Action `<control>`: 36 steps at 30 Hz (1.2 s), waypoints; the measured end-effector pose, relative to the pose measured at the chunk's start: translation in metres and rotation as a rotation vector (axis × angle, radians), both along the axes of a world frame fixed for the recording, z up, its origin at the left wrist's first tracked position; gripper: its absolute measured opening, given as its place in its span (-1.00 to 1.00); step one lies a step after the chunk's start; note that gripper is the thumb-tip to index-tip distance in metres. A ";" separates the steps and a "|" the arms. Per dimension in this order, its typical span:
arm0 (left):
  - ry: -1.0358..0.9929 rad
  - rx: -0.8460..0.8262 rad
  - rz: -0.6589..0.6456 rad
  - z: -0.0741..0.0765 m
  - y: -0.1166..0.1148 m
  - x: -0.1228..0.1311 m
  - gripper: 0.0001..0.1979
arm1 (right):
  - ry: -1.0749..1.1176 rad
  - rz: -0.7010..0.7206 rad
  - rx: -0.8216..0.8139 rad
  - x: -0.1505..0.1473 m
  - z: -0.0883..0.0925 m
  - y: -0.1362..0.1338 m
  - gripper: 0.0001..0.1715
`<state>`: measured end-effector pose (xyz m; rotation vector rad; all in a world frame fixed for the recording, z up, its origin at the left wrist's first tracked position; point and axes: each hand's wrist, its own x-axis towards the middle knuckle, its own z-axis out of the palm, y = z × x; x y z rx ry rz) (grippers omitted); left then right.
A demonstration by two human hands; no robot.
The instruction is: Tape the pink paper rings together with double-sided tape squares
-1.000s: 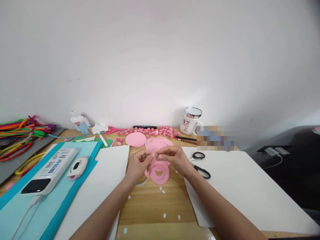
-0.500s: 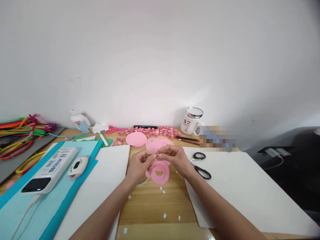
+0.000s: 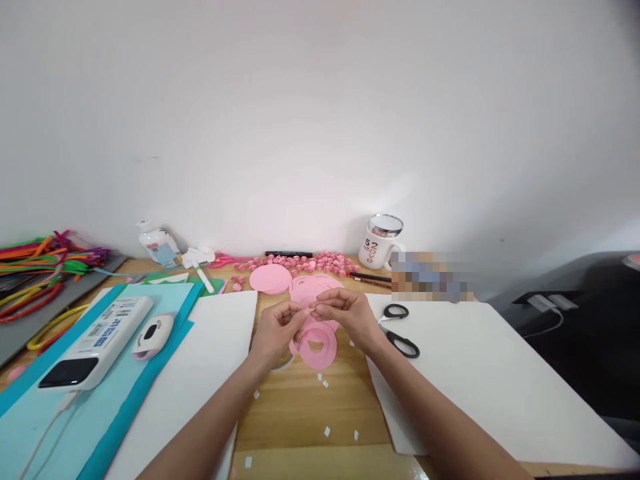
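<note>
My left hand (image 3: 277,331) and my right hand (image 3: 347,319) meet fingertip to fingertip above the middle of the table. Both are closed in a pinch; whatever sits between the fingers is too small and hidden to name. Just under them lie pink paper rings (image 3: 319,359) and a stack of pink paper pieces (image 3: 320,285), partly covered by the hands. To the left of that stack are pink paper discs (image 3: 271,279). Behind, along the wall, several small rolled pink paper pieces (image 3: 327,261) are heaped.
Black-handled scissors (image 3: 403,344) rest on a white sheet (image 3: 470,380) at right. A white mug (image 3: 381,243) and pens (image 3: 370,278) stand behind. At left are a power bank (image 3: 97,347), a small white device (image 3: 154,335), a tilted bottle (image 3: 157,243) and colourful pipe cleaners (image 3: 50,260).
The view has shifted very slightly. Both hands stay pinched together in nearly the same place, with only small finger movement.
</note>
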<state>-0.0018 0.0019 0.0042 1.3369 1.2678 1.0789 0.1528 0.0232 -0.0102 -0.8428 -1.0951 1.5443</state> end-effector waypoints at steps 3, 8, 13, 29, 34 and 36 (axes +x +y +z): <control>0.016 -0.001 0.000 0.000 0.000 0.000 -0.77 | -0.007 -0.007 0.004 0.000 0.001 0.000 -0.67; 0.011 -0.008 -0.007 -0.001 0.001 0.000 -0.77 | -0.016 -0.020 -0.004 -0.001 0.001 0.000 -0.66; -0.006 -0.004 0.011 -0.001 0.001 -0.001 -0.77 | -0.016 0.002 -0.016 0.000 -0.001 0.001 -0.64; -0.013 0.013 0.032 0.001 0.000 0.000 -0.78 | -0.024 0.093 0.038 0.002 -0.006 0.001 -0.65; 0.016 0.005 0.017 0.000 0.000 0.000 -0.78 | -0.038 0.064 0.033 0.001 -0.004 0.001 -0.66; 0.017 0.009 0.017 -0.001 0.001 0.000 -0.78 | -0.030 0.058 0.031 0.001 -0.004 0.001 -0.66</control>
